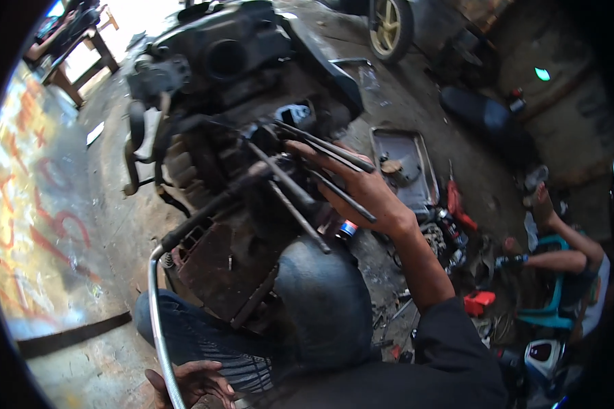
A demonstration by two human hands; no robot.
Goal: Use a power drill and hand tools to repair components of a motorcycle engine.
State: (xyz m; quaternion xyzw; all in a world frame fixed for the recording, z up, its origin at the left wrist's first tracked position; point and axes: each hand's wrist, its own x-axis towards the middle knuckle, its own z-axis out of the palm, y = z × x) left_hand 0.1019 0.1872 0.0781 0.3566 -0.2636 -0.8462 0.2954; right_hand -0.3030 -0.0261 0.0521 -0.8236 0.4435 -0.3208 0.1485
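Note:
A motor scooter engine (pixel 205 160) with dark, greasy casings lies in front of me. Several long metal studs (pixel 300 217) stick out of it toward me. My right hand (pixel 365 191) reaches in among these studs, index finger stretched along the engine; its thumb and other fingertips are partly hidden. A long bent wrench bar (pixel 155 307), silver with a darker upper section, runs from the engine to the lower edge. My left hand (pixel 201 383) is at its lower end, fingers apart, with the bar passing between thumb and fingers without their wrapping round it.
Beside my right arm stands a metal tray (pixel 426 167) with a round part in it. A red-handled tool (pixel 457 204) and loose parts lie nearby. A black scooter seat (pixel 488 126) lies at the right. Another person's legs (pixel 559 262) show near a teal plastic chair (pixel 549 317).

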